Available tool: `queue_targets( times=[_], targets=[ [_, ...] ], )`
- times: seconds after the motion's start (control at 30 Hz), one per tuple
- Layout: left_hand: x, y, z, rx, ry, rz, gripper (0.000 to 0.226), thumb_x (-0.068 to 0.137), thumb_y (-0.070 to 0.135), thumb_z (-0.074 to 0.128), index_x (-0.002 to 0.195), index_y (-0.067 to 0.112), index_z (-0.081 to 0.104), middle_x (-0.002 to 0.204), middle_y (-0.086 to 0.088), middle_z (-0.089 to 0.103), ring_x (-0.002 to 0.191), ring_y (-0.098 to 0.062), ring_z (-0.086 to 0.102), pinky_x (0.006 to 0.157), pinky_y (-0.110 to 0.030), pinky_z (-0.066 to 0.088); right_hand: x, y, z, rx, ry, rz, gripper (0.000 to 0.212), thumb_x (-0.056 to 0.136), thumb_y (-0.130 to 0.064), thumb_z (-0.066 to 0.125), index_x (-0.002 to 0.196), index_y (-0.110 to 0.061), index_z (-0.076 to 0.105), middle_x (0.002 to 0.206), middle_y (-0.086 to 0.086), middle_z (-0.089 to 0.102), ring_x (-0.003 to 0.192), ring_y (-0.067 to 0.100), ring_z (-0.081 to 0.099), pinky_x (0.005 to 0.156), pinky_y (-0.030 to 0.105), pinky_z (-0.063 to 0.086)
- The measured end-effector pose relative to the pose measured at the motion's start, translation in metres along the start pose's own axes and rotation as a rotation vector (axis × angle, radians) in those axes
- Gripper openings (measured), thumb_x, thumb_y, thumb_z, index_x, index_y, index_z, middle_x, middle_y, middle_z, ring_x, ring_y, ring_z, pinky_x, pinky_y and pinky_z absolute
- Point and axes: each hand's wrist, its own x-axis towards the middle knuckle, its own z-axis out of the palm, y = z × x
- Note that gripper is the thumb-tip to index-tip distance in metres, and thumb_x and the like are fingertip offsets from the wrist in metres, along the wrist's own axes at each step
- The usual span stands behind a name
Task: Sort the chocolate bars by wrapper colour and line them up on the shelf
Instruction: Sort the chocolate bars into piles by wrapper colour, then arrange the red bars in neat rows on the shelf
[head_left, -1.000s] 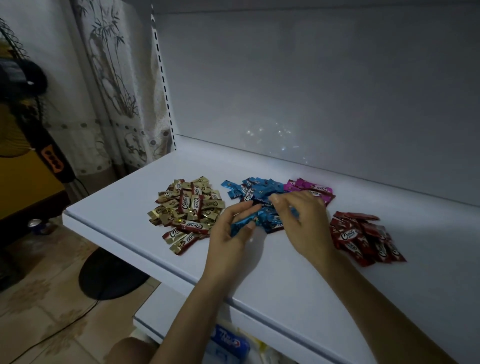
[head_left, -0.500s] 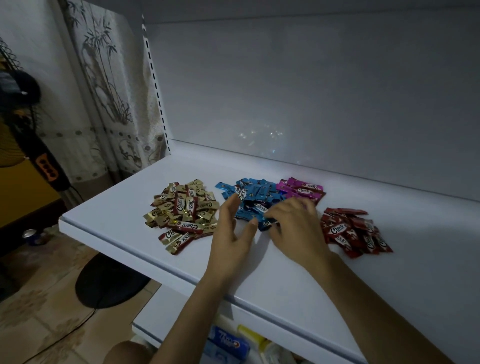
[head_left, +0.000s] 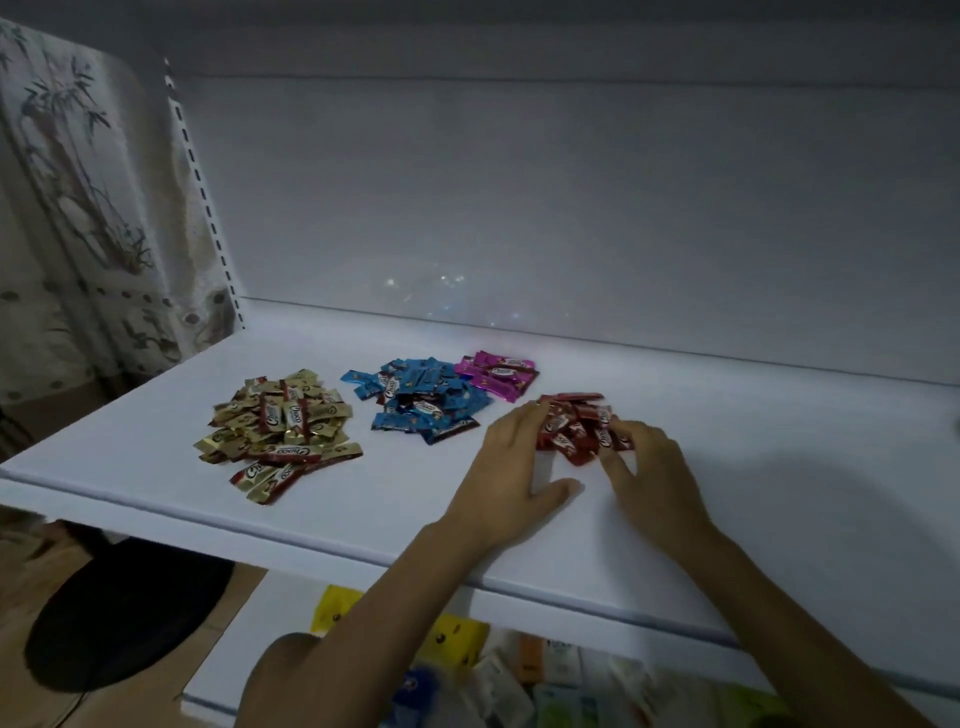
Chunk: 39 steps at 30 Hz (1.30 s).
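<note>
White shelf (head_left: 156, 467) spans mid-frame. Centre-left lies the gold pile (head_left: 280, 431), then the blue pile (head_left: 421, 400). Right of centre, the left hand (head_left: 506, 462), fingers straight, and the right hand (head_left: 649, 462), fingers curled round its edge, flank the red pile (head_left: 576, 426). The pink pile (head_left: 496, 376) lies above.

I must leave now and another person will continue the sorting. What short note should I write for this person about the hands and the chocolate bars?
Hands: the left hand is open, with straight fingers against the left side of the red pile. The right hand has bent fingers at that pile's right side; I cannot tell if it grips a bar.
On the shelf, from the left: gold pile, blue pile, pink pile further back, then the red pile.
Done: colours are separated.
Left: all piles are loose heaps, so line the bars up.
</note>
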Motion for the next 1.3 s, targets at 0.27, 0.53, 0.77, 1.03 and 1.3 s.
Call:
queue_targets(
  times=[0.27, 0.53, 0.77, 1.03, 1.3],
  targets=[
    [0.057, -0.011, 0.04, 0.203, -0.052, 0.041, 0.108, 0.067, 0.083, 0.048, 0.152, 0.022, 0.021, 0.16, -0.004, 0.018, 0.148, -0.021, 0.004, 0.12, -0.041, 0.003, 0.021, 0.006, -0.01, 0.171, -0.06, 0.06, 0.037, 0.1, -0.026, 0.042, 0.131, -0.009, 0.05, 0.13, 0.009, 0.054, 0.118, 0.021, 0.05, 0.091, 0.025, 0.035],
    [0.107, -0.025, 0.062, 0.321, -0.212, -0.125, 0.118, 0.053, 0.091, 0.036, 0.153, 0.03, 0.018, 0.16, 0.001, 0.018, 0.148, -0.028, 0.011, 0.119, -0.05, 0.014, 0.097, 0.016, 0.014, 0.19, -0.32, 0.099, 0.057, 0.095, -0.057, 0.03, 0.145, -0.029, 0.032, 0.149, -0.001, 0.039, 0.135, 0.018, 0.037, 0.114, 0.037, 0.027],
    [0.101, -0.011, 0.069, 0.328, -0.13, -0.075, 0.1, 0.056, 0.078, 0.025, 0.143, 0.03, 0.04, 0.141, 0.004, 0.046, 0.129, -0.026, 0.039, 0.102, -0.04, 0.032, 0.066, 0.024, 0.016, 0.497, -0.19, 0.126, 0.048, 0.084, -0.074, 0.032, 0.106, -0.036, 0.052, 0.1, -0.012, 0.057, 0.096, 0.013, 0.054, 0.096, 0.037, 0.043],
    [0.096, 0.019, 0.091, 0.276, -0.117, -0.041, 0.086, 0.065, 0.071, 0.032, 0.135, 0.023, 0.044, 0.115, 0.001, 0.059, 0.104, -0.025, 0.049, 0.089, -0.039, 0.042, 0.047, 0.032, -0.018, 0.868, -0.074, 0.194, 0.033, 0.099, -0.035, 0.044, 0.101, -0.007, 0.061, 0.085, -0.002, 0.062, 0.077, 0.008, 0.06, 0.063, 0.011, 0.048],
    [0.091, 0.028, 0.079, 0.212, -0.013, -0.055, 0.041, 0.073, 0.043, 0.041, 0.103, 0.02, 0.057, 0.085, 0.004, 0.064, 0.074, -0.019, 0.057, 0.062, -0.029, 0.044, 0.031, 0.038, -0.018, 0.691, 0.004, 0.067, 0.018, 0.097, -0.024, 0.05, 0.102, -0.012, 0.061, 0.091, -0.006, 0.065, 0.077, -0.006, 0.061, 0.066, 0.007, 0.045]
  ],
)
